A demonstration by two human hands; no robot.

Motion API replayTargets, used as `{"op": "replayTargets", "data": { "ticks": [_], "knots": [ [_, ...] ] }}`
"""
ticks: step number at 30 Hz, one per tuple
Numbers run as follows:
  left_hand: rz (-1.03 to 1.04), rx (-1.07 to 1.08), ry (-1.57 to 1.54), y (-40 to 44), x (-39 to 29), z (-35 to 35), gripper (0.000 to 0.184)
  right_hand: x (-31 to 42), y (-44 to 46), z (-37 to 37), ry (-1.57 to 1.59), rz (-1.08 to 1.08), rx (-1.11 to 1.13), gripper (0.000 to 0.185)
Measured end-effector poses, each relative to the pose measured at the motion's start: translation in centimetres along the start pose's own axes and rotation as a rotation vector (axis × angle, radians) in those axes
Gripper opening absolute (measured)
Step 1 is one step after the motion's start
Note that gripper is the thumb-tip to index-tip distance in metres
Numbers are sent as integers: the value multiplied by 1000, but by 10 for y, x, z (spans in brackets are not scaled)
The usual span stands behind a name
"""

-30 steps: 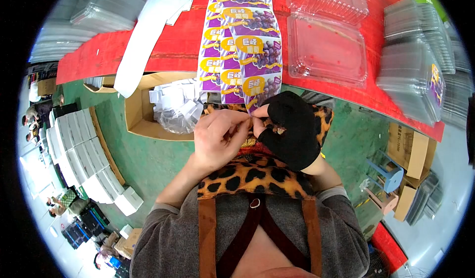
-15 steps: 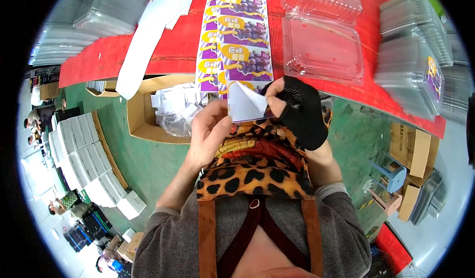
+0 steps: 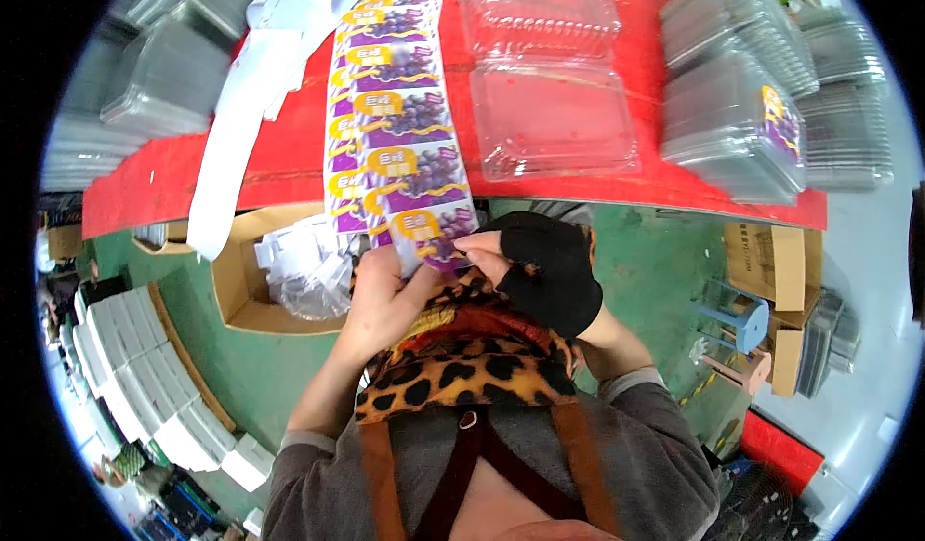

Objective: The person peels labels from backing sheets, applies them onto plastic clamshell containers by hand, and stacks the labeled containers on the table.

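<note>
Strips of purple grape labels (image 3: 403, 115) lie overlapping on the red table (image 3: 289, 165), and their near ends hang over its edge. My left hand (image 3: 385, 300) is bare and closed on the lower end of the label strip, with its thumb at the bottom edge. My right hand (image 3: 544, 271) wears a black fingerless glove. Its thumb and forefinger pinch the right edge of the lowest grape label (image 3: 432, 236), whose printed side faces up. Just beyond my right hand, a clear plastic clamshell box (image 3: 554, 122) lies opened out on the table.
Stacked clear boxes (image 3: 732, 122) stand at the right, one bearing a grape label. More stacks (image 3: 164, 74) are at the far left, beside white backing paper (image 3: 236, 131). Below the edge, a cardboard carton (image 3: 236, 286) contains white scraps. A blue stool (image 3: 742, 315) stands on the floor at right.
The label end was curled over, showing its white underside; now it lies printed side up. My right hand has come lower over it. The whole view has shifted as the head moved.
</note>
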State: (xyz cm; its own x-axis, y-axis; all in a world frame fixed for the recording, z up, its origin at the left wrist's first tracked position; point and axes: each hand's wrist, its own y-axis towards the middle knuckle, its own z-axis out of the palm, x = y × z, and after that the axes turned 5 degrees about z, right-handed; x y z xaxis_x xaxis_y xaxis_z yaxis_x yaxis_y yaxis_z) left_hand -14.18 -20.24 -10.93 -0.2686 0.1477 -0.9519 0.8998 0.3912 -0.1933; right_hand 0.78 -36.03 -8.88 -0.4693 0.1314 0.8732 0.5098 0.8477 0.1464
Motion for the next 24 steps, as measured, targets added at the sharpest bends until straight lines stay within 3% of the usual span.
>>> {"op": "replayTargets", "data": {
  "ticks": [3, 5, 10, 16, 19, 23, 24],
  "knots": [
    [-135, 45, -11, 0, 5, -11, 17, -5, 2, -25, 321, 171, -191, 17],
    [-103, 59, -193, -1, 17, -14, 19, -4, 7, -48, 105, 21, -364, 19],
    [-10, 38, -345, -2, 0, -3, 16, 1, 8, -22, -139, -220, 58, 50],
    [163, 52, -188, 2, -19, 6, 13, -1, 9, -5, -174, -252, 11, 40],
    [67, 99, -90, 5, -29, 2, 13, -5, 8, -4, -127, -266, 1, 33],
    [110, 43, 50, 9, -20, 5, 14, -11, 5, -21, 45, -51, 91, 27],
    [52, 93, 76, 8, -17, 1, 14, -10, 5, -31, 181, 149, 193, 30]
  ]
}}
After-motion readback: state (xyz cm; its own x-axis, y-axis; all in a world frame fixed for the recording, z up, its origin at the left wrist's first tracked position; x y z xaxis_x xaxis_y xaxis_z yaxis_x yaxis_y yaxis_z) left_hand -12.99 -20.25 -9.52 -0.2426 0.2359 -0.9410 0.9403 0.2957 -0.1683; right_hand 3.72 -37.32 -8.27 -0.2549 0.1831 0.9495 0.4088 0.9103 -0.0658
